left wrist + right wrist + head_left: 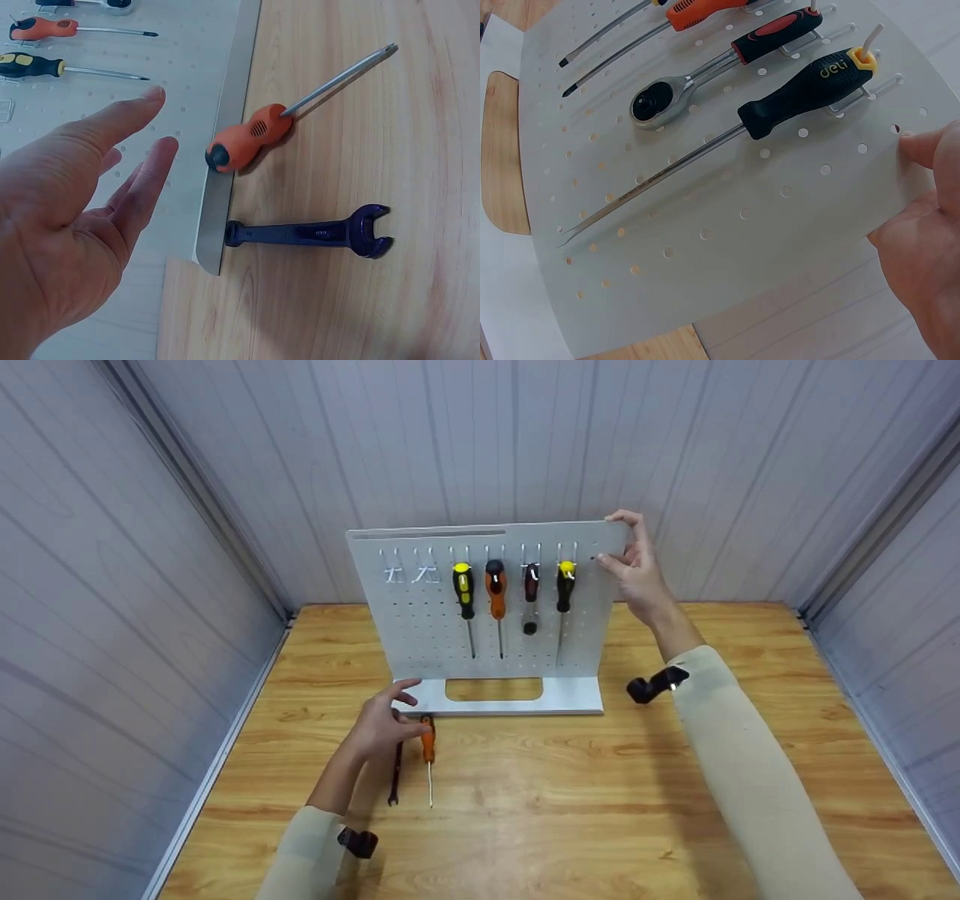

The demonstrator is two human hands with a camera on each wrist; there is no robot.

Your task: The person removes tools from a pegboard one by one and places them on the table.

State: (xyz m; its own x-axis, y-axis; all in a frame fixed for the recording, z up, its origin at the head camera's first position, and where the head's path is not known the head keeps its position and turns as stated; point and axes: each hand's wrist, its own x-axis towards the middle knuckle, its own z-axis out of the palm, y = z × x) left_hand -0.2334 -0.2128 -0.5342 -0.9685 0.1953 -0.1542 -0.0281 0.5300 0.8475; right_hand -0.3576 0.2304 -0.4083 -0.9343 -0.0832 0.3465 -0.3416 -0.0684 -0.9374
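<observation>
My right hand [636,570] grips the upper right corner of a white pegboard [420,637], its thumb on the front face. In the right wrist view, a long black screwdriver [806,94] with a yellow end hangs close to those fingers. My left hand [381,727], fingers apart and holding nothing, hovers by the board's lower left corner. Under it on the table lie an orange screwdriver [247,139] and, beside that, a dark open-end wrench [300,234]. The screwdriver's handle end reaches the board's base edge in the left wrist view; the wrench points away from the board.
Also hanging on the board are a yellow-and-black screwdriver [463,592], an orange screwdriver [496,585] and a ratchet wrench [532,585]. Wire hooks [425,574] project at its upper left. Pale panelled walls [480,450] enclose the wooden table [525,810] at the back and sides.
</observation>
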